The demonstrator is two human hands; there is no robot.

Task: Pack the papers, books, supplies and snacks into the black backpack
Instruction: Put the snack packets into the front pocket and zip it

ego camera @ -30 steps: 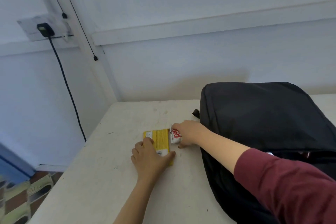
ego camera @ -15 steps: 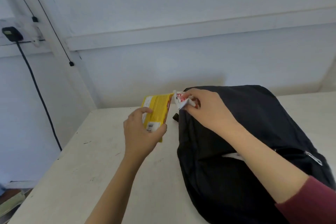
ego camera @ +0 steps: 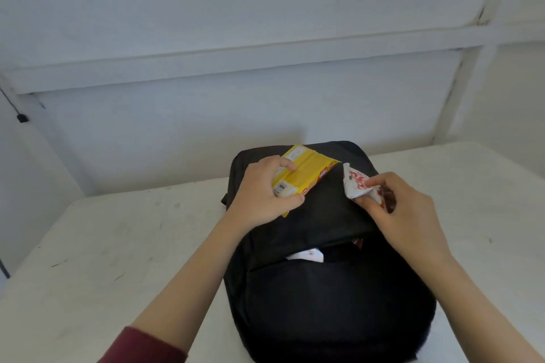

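We judge the packing to be well under way but not finished. The black backpack (ego camera: 324, 303) lies flat on the white table (ego camera: 118, 244) beneath both our grips. Its zip opening (ego camera: 333, 247) gapes just below the right grip, on the side nearer us. A white paper edge (ego camera: 306, 255) and a scrap of red wrapping show inside that opening, so some things are already in. We cannot tell how many books or supplies are packed, because the dark inside hides them.

What is left, as we read it, is the two snacks we hold, which are both outside the bag, and then closing the zip.

Our left hand (ego camera: 259, 197) is curled round a yellow biscuit packet (ego camera: 306, 168), with the thumb on its near edge and the fingers over its far side. The barcode end sits in the grip. The rest of the packet juts away from the grip, up and to the right, tilted over the far end of the backpack. We cannot tell whether it touches the fabric.

Our right hand (ego camera: 404, 215) pinches a small white-and-red snack wrapper (ego camera: 355, 183) between thumb and fingertips. The crimped end of the wrapper sticks out to the left of that grip, near the yellow packet but apart from it. Both forearms reach forward over the bag, and a maroon sleeve (ego camera: 141, 345) is pushed back on the left one
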